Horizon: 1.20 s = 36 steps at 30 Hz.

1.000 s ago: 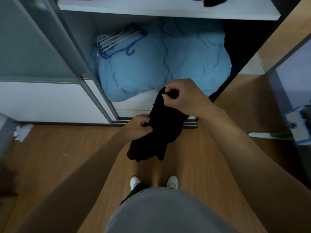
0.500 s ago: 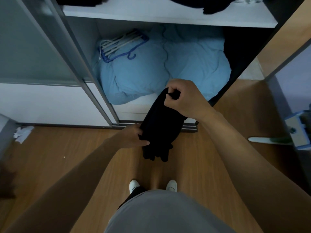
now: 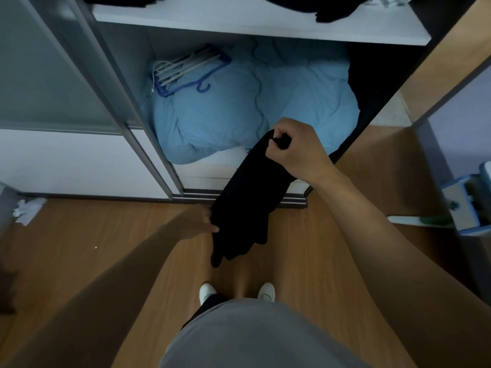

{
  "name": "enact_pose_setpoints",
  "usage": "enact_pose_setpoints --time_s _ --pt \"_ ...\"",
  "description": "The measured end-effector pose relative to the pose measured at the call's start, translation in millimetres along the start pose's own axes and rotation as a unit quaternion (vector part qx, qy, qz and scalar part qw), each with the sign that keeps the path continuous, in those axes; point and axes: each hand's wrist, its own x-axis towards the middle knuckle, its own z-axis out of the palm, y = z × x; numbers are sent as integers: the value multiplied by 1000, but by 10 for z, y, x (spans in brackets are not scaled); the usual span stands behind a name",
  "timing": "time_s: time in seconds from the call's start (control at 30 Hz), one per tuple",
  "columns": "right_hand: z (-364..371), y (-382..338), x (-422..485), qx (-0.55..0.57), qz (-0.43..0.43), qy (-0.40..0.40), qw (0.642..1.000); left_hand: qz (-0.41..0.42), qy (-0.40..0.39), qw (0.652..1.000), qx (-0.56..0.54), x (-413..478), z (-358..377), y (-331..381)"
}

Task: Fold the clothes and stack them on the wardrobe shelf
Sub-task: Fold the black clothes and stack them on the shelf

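A black garment (image 3: 247, 203) hangs in a long narrow fold in front of the open wardrobe. My right hand (image 3: 297, 150) pinches its top end with curled fingers. My left hand (image 3: 196, 221) touches the garment's lower left edge; its fingers are mostly hidden behind the cloth. The white wardrobe shelf (image 3: 239, 22) runs along the top of the view, with dark clothes (image 3: 318, 6) lying on it.
A light blue duvet (image 3: 239, 110) fills the wardrobe's bottom compartment, with blue and white hangers (image 3: 186, 70) on it. A sliding door frame (image 3: 125, 102) stands at the left. A blue-and-white object (image 3: 467, 203) sits at the right. White cloth (image 3: 26, 208) lies on the wooden floor.
The garment has been drawn out longer and narrower. My left hand slid down along its left edge, from pinching it to touching it. My right hand stayed at the top.
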Motion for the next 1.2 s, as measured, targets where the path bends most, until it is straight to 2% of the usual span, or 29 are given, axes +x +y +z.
enact_pose_setpoints --time_s 0.07,0.17,0.27,0.37,0.5,0.63,0.77,0.83,0.93,1.03,1.07,1.13,1.2 --pt "-15 103 -7 -29 8 -11 999 -16 38 999 -8 -11 -75 -100" --pt "-30 310 -33 -78 57 -27 995 -44 116 991 44 -16 -202 -224" --pt "-40 523 -88 -108 112 -36 987 -47 201 978 -34 -17 -355 -273" --pt "-43 657 -136 -91 144 -49 984 -30 236 967 -92 -50 -466 -200" --pt "-70 655 -162 -50 120 -68 989 -50 290 941 -167 -39 -541 -144" --pt "13 630 -107 -142 96 -89 981 -44 328 922 -200 -29 -612 -74" --pt "70 576 -13 -209 157 -107 959 -27 336 925 -172 1 -672 31" --pt "70 494 30 -163 172 -100 966 -16 340 927 -156 22 -713 99" --pt "69 299 94 15 207 -68 976 -45 354 923 -146 40 -805 186" --pt "111 128 153 175 237 -31 955 -61 374 911 -163 44 -864 250" --pt "129 74 172 177 230 -54 955 -60 382 907 -167 50 -876 282" --pt "142 11 164 82 186 -169 964 -52 400 899 -169 59 -903 359" --pt "151 -51 124 6 149 -319 936 -33 416 893 -168 61 -961 419"
